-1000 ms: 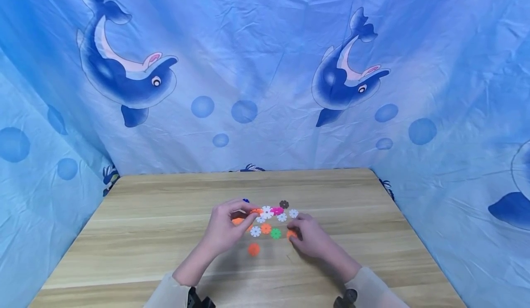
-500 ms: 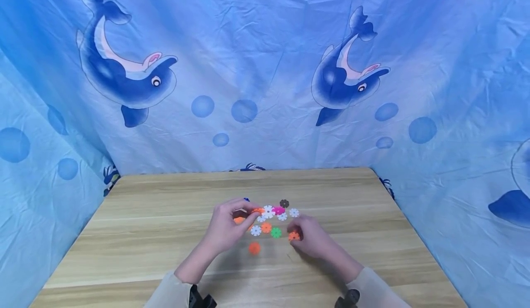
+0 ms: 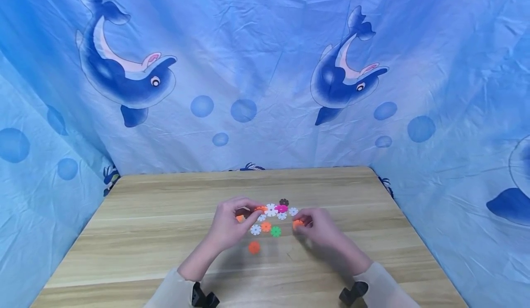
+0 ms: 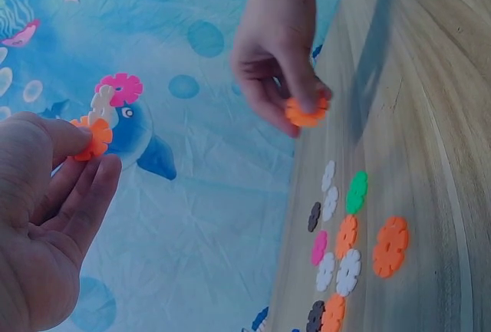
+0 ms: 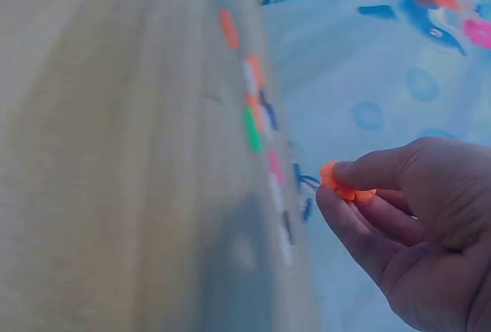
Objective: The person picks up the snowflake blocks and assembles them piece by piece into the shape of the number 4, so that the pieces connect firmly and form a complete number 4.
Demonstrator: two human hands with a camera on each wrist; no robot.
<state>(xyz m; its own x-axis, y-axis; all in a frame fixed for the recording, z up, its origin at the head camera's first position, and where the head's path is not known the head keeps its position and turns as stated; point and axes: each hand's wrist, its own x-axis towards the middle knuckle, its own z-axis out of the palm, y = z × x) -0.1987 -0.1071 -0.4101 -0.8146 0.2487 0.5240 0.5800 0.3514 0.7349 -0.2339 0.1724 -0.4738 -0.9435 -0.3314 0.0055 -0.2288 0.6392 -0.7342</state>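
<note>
No readable text, labels or numbers anywhere

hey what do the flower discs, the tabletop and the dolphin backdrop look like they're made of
Flower discs: probably plastic, fairly matte; even, solid colour and crisp notched edges suggest it. Tabletop: smooth wood or wood-look laminate; grain streaks show, but I can't tell which. Backdrop: likely thin printed fabric with a faint sheen, since it hangs in creases and soft folds.

the left hand (image 3: 229, 223) pinches an orange disc (image 3: 262, 208), in line with a white disc (image 3: 271, 210) and a pink disc (image 3: 282, 209); the right hand (image 3: 325, 227) pinches an orange piece (image 3: 297, 224). a green disc (image 3: 275, 231) lies on the table (image 3: 165, 234) before a dolphin curtain (image 3: 265, 55).
</note>
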